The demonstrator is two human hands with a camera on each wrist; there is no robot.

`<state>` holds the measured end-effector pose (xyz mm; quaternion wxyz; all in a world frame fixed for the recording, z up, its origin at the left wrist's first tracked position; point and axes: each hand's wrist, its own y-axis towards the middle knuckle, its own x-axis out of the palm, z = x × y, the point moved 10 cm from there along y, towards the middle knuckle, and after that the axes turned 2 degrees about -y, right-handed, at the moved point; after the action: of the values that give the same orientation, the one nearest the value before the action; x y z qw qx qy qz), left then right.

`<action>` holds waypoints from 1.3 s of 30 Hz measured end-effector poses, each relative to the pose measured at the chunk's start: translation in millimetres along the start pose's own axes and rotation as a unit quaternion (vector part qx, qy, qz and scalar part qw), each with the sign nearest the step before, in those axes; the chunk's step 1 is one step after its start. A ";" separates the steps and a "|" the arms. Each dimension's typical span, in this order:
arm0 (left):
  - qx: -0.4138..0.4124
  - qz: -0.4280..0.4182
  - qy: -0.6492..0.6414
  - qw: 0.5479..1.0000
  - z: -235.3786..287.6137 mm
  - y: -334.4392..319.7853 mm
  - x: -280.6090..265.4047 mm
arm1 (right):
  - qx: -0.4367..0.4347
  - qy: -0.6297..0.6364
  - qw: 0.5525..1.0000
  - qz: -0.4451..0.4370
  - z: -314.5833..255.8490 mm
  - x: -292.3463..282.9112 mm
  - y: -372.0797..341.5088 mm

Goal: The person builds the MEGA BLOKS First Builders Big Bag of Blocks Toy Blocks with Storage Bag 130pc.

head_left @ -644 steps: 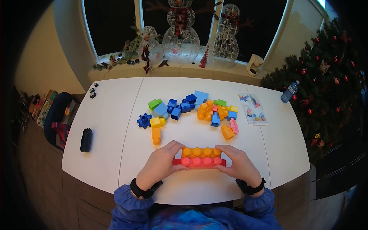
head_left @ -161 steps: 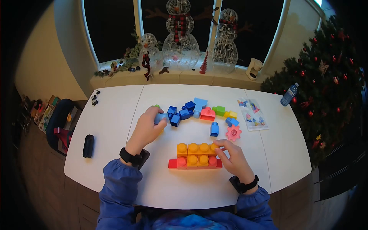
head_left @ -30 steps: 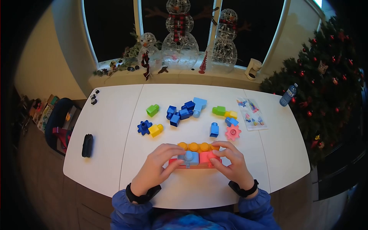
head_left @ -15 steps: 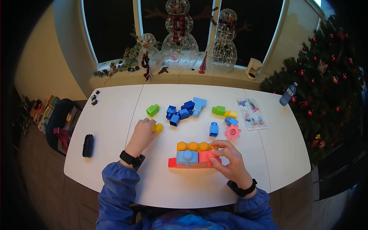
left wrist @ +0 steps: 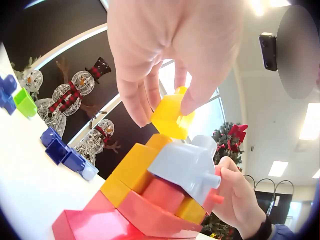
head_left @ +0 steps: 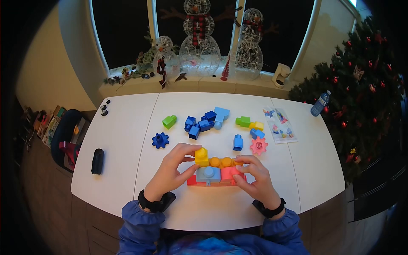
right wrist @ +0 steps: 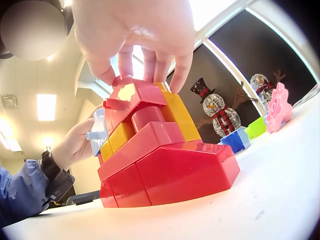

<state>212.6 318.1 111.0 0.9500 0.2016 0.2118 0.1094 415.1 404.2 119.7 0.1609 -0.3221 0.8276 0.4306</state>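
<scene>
A yellow toy block (head_left: 201,157) is pinched between the thumb and fingers of my left hand (head_left: 169,169). In the left wrist view the yellow block (left wrist: 171,117) is tilted, close above the orange blocks at the structure's left end. The toy block structure (right wrist: 165,170) has a red base with pink and orange blocks on it. A light blue block (head_left: 208,174) with a side peg sits at its front, beside a pink pegged block (head_left: 228,174). My right hand (head_left: 260,178) grips the structure's right end, thumb at the pink block and fingers behind by the orange ones.
Behind the structure lie dark blue blocks (head_left: 199,126), a green block (head_left: 169,122), a dark blue gear (head_left: 160,140), a pink gear (head_left: 259,145) and a blue block (head_left: 238,143). A picture sheet (head_left: 280,125), a water bottle (head_left: 320,103) and a black case (head_left: 97,161) are farther out.
My left hand let go of the light blue block, reached to the yellow block beside the dark blue gear, and brought it back over the structure. My right hand stayed on the structure's right end.
</scene>
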 end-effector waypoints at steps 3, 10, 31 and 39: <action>0.006 -0.013 0.021 1.000 0.1 -1.3 3.0 | 0.008 0.002 1.000 0.001 1.3 0.2 -0.6; 0.015 -0.039 0.042 0.998 -1.7 -2.2 3.5 | -0.003 -0.004 1.000 0.005 0.6 0.0 -0.1; 0.016 0.012 0.090 0.996 11.3 -16.2 12.5 | 0.002 0.013 1.000 -0.019 4.8 0.8 0.8; 0.004 0.023 0.079 0.997 10.2 -19.1 13.4 | 0.173 -0.033 0.984 -0.015 60.2 -33.7 47.9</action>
<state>231.3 301.5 106.5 0.9266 0.2009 0.2823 0.1461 407.2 486.8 132.4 0.2482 -0.2873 0.8789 0.2887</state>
